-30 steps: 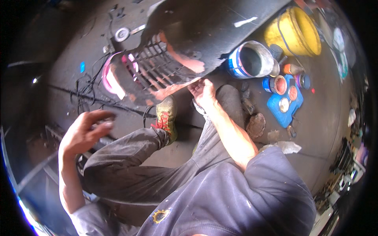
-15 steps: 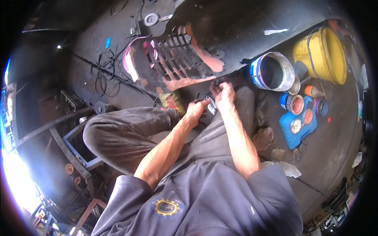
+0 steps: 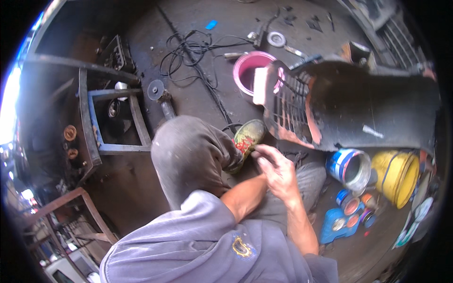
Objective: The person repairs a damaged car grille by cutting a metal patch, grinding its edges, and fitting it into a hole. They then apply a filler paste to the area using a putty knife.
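Note:
My right hand (image 3: pixel 279 175) is raised above my lap beside the shoe (image 3: pixel 249 137). Its fingers are bent in toward the thumb, and what lies between them, if anything, is too blurred to make out. My left forearm (image 3: pixel 247 195) reaches across beneath it; the left hand is hidden behind the right hand and wrist. Just beyond, a large curved dark panel (image 3: pixel 373 111) with a slotted end and salmon-coloured patches rests near a pink bucket (image 3: pixel 239 78).
On the right stand a blue-and-white pail (image 3: pixel 337 162), a yellow bucket (image 3: pixel 384 167) and small cans on a blue case (image 3: pixel 330 228). Black cable (image 3: pixel 188 54), an angle grinder (image 3: pixel 163 99) and a metal frame (image 3: pixel 122 148) lie to the left.
The view has swung left, so the panel and buckets now sit farther right and the pink bucket shows more fully. My right hand has come over the left, which is now hidden.

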`<act>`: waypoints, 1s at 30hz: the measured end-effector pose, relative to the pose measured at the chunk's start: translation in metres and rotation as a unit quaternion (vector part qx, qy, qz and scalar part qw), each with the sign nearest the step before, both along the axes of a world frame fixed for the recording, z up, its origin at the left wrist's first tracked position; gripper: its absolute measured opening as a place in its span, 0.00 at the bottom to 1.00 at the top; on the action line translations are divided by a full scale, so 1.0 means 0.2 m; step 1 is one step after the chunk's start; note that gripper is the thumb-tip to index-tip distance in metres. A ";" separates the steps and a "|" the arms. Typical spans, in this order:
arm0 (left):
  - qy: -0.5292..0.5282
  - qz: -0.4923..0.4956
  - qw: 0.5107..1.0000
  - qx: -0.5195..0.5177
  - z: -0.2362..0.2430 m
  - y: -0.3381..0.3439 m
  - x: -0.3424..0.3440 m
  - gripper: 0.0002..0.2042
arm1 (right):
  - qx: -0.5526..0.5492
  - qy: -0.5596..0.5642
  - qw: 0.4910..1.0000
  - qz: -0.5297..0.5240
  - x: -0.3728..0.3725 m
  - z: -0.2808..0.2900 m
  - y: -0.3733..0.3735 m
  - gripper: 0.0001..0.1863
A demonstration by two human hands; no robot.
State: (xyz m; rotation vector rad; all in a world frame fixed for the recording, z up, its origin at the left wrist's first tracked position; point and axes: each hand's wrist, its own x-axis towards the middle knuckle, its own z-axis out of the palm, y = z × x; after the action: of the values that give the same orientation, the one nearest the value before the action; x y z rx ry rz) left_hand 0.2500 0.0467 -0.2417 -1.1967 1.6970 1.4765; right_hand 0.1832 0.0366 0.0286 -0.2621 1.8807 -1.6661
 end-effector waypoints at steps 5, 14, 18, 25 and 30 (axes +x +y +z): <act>-0.003 0.026 0.999 0.028 0.24 0.11 0.07 0.09 | 0.116 0.082 0.989 0.050 -0.39 -0.35 -0.89 0.29; 0.036 0.007 0.997 0.072 0.35 0.23 0.00 0.11 | 0.142 0.021 0.971 -0.192 -0.94 -1.31 -1.49 0.33; 0.026 0.017 0.998 0.045 0.31 0.07 0.07 0.12 | -0.095 -0.089 0.980 -0.152 -0.68 -0.93 -1.62 0.12; 0.092 -0.008 0.995 0.045 0.47 0.02 -0.01 0.14 | -0.159 0.026 0.986 -0.049 -0.66 -0.07 -1.35 0.20; 0.190 -0.134 0.972 -0.002 0.85 -0.09 0.03 0.15 | -0.226 0.049 0.964 0.129 -0.55 0.36 -1.17 0.22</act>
State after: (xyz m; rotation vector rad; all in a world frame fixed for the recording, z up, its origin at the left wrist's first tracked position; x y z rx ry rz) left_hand 0.2563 0.0289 -0.0723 -0.6754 2.0199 1.5998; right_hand 0.0740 -0.1982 0.1009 -0.7536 1.4322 -1.9024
